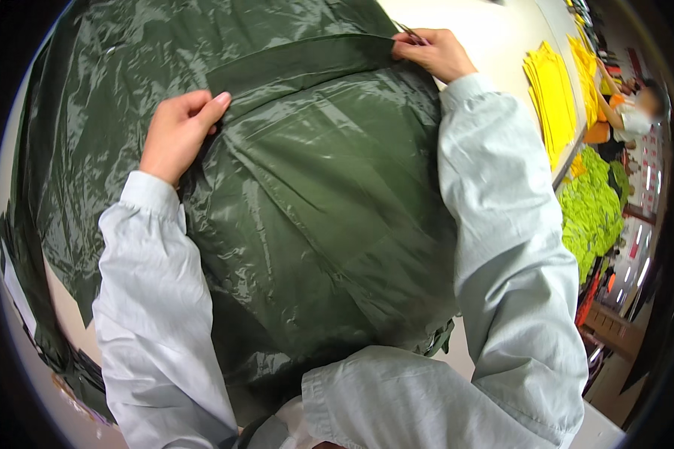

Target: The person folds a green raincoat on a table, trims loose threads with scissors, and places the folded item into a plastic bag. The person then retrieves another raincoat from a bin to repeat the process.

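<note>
A large sheet of shiny dark green coated fabric [329, 187] fills the middle of the head view, creased and draped toward me. Across its upper part runs a folded strip [299, 63] of the same material, stretched between my two hands. My left hand [183, 127] pinches the strip's left end between thumb and fingers. At the far right end, my right hand [438, 54] grips the strip's other end. A slim pointed tool [412, 34], perhaps thread snips, also sticks out of the right hand; most of it is hidden by the fingers.
The fabric lies over a white table [494, 34]. Yellow folded cloth pieces [550, 105] are stacked at the right, with a heap of lime-green fabric [588, 209] below them. Farther right, a person [629, 116] stands by yellow and orange cloth.
</note>
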Demonstrator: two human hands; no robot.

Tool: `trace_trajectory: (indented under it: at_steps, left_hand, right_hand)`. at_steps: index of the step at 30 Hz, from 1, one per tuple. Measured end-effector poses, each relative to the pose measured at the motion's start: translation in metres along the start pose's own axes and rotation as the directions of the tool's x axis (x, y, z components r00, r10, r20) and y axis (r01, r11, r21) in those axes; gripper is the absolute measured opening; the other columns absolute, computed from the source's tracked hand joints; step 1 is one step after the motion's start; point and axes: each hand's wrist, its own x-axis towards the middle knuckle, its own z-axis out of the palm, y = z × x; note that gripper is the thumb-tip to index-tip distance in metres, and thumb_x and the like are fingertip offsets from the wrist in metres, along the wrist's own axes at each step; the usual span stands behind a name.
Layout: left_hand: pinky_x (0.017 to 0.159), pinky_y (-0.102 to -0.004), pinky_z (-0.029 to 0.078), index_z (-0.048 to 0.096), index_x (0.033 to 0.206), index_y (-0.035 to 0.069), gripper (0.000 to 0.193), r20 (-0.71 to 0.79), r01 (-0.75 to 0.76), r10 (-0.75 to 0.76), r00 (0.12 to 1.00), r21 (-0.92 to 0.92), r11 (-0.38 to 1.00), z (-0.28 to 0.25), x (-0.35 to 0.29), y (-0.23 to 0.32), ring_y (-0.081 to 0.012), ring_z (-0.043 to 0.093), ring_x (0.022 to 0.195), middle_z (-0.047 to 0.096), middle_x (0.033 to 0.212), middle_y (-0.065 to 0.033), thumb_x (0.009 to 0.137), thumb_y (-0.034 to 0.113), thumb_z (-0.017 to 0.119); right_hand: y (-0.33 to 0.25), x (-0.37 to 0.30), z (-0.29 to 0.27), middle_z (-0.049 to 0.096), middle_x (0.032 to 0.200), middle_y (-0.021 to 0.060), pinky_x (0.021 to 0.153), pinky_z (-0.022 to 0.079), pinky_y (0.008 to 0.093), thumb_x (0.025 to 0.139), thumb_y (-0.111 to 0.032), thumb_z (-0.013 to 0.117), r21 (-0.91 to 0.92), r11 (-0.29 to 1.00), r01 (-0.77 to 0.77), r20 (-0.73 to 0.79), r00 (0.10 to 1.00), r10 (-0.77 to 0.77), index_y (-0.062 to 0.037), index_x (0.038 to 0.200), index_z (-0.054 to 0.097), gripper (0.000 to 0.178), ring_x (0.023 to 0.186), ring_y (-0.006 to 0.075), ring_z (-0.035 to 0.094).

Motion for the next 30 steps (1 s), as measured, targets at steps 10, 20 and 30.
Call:
trace_trajectory:
  at_steps: [10,20,30]
  left_hand:
    - [0.089,-0.0252,0.039,0.055,0.114,-0.002,0.028,-0.578,-0.173,0.304,0.757,0.271,0.947,-0.115,-0.117,-0.008,-0.0154,0.054,0.103,0.059,0.113,-0.01,0.089,0.009,0.051]
    - [0.109,-0.0427,0.016,0.017,0.141,0.022,0.101,-0.944,0.954,-0.141,0.299,0.293,0.064,-0.322,-0.32,-0.206,-0.0337,0.018,0.134,0.016,0.145,-0.0192,0.062,0.031,0.079]
    - [0.082,-0.0358,0.046,0.056,0.109,0.01,0.038,-0.827,0.875,-0.29,0.482,0.44,0.201,-0.374,-0.304,-0.089,-0.0298,0.062,0.089,0.063,0.097,-0.0154,0.073,0.022,0.061]
  right_hand:
    - [-0.046,-0.054,0.025,0.066,0.094,0.0036,0.066,0.048,0.0272,0.082,-0.011,0.06,-0.223,0.841,0.492,-0.212,0.818,-0.535,-0.0104,0.102,0.065,0.02,0.071,0.0175,0.055]
    - [-0.056,-0.126,0.052,0.053,0.124,0.0084,0.072,0.046,0.0349,0.077,0.001,0.056,-0.55,0.695,0.463,0.209,0.882,-0.422,-0.004,0.105,0.061,0.029,0.08,0.0298,0.058]
    - [-0.043,-0.153,0.071,0.055,0.12,0.0136,0.073,0.049,0.0346,0.069,0.011,0.05,-0.643,0.685,0.343,0.132,0.931,-0.341,-0.0022,0.105,0.06,0.039,0.088,0.0273,0.061]
